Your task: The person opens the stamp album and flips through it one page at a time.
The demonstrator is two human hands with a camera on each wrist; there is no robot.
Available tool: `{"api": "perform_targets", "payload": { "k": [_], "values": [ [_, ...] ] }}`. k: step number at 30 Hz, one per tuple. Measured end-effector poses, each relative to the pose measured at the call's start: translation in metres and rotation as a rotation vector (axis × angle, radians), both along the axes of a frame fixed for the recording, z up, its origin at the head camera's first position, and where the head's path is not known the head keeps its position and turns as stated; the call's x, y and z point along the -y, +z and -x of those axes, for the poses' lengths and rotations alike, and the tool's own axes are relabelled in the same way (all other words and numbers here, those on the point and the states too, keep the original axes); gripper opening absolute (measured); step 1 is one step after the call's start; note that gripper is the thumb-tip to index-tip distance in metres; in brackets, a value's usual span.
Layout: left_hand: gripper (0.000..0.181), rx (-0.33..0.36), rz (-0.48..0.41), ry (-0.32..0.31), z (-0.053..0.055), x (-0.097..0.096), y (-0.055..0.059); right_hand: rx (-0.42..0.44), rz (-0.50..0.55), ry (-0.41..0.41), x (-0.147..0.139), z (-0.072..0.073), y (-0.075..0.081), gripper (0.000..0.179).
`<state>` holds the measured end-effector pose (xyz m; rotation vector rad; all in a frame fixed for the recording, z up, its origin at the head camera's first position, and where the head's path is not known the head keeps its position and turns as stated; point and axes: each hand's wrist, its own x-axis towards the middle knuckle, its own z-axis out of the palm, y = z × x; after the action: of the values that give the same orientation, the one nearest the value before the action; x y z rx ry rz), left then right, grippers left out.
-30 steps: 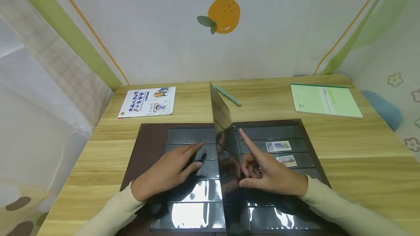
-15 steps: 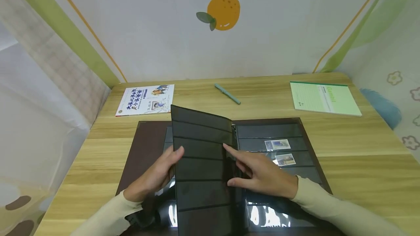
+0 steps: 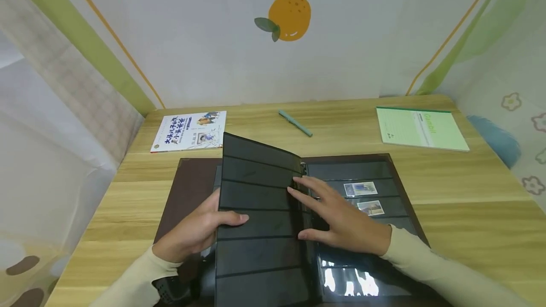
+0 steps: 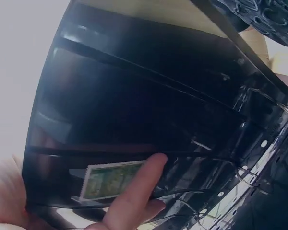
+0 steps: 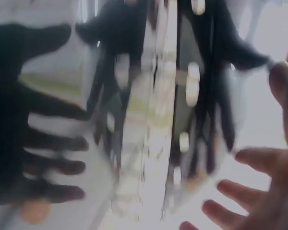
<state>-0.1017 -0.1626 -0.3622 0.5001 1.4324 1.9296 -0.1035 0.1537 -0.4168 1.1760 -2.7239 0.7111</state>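
Observation:
A stamp album (image 3: 192, 179) with a brown cover lies open on the table. One black pocket page (image 3: 256, 250) stands raised, leaning left. My left hand (image 3: 196, 229) grips that page's left edge, thumb on the near face and fingers behind. In the left wrist view, a finger lies partly over a green stamp (image 4: 103, 181) on the page's other face. My right hand (image 3: 345, 224), fingers spread, is at the page near the rings; contact is unclear. On the right-hand page sit two stamps, an upper stamp (image 3: 360, 188) and a lower stamp (image 3: 370, 208). The right wrist view is blurred.
Behind the album, a white booklet (image 3: 189, 130) lies at the left and a green pen (image 3: 295, 123) near the middle. A light green notebook (image 3: 422, 129) lies at the back right. The wooden table (image 3: 469, 203) meets a printed curtain (image 3: 192, 51).
The raised page has swung left from nearly upright. My left hand has taken hold of its edge, its thumb now farther onto the page. The right hand's pointing finger has become spread fingers.

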Motion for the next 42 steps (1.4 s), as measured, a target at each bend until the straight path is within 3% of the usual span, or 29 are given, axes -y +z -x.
{"api": "perform_targets", "payload": {
  "k": [5, 9, 16, 22, 29, 36, 42],
  "values": [
    [0.068, 0.061, 0.031, -0.011, 0.003, 0.004, 0.001, 0.059, -0.188, -0.071, -0.031, 0.008, -0.001, 0.092],
    [0.069, 0.107, 0.045, 0.003, 0.004, 0.008, 0.002, 0.11, -0.255, -0.159, -0.06, 0.015, -0.008, 0.094],
    [0.062, 0.184, 0.031, 0.046, 0.003, 0.018, -0.001, 0.233, -0.241, -0.244, -0.092, 0.019, -0.014, 0.098],
    [0.056, 0.141, 0.142, 0.111, 0.009, 0.026, -0.011, 0.257, -0.226, -0.271, -0.101, 0.018, -0.013, 0.1],
    [0.049, 0.144, 0.099, 0.033, 0.024, 0.045, -0.028, 0.296, -0.209, -0.287, -0.102, 0.017, -0.013, 0.102],
    [0.052, 0.164, 0.103, 0.031, 0.041, 0.064, -0.041, 0.33, -0.188, -0.297, -0.105, 0.016, -0.014, 0.103],
    [0.052, 0.181, 0.083, -0.024, 0.045, 0.071, -0.046, 0.344, -0.178, -0.285, -0.106, 0.018, -0.014, 0.104]
  ]
}}
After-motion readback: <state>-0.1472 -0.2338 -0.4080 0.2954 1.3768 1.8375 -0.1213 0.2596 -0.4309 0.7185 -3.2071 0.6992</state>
